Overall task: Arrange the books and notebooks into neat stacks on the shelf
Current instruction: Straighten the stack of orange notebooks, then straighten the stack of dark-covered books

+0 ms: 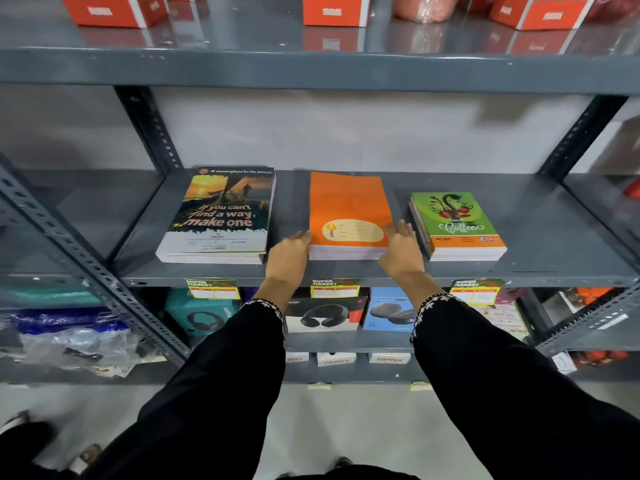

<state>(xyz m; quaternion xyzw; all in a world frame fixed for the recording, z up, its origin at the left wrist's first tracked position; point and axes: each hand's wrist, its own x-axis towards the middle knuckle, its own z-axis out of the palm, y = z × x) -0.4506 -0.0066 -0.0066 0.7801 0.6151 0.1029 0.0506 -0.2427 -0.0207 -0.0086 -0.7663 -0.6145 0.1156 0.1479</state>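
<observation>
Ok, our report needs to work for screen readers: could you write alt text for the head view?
A person's left hand and right hand flank an orange notebook stack on a grey metal shelf. A larger book stack lies to its left, a green notebook stack to its right.

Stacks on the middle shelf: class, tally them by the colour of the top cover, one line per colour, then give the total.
Dark cover with sunset photo: 1
Orange cover: 1
Green cover: 1
Total: 3 stacks

The left hand and right hand sit at either side of the orange one.
</observation>
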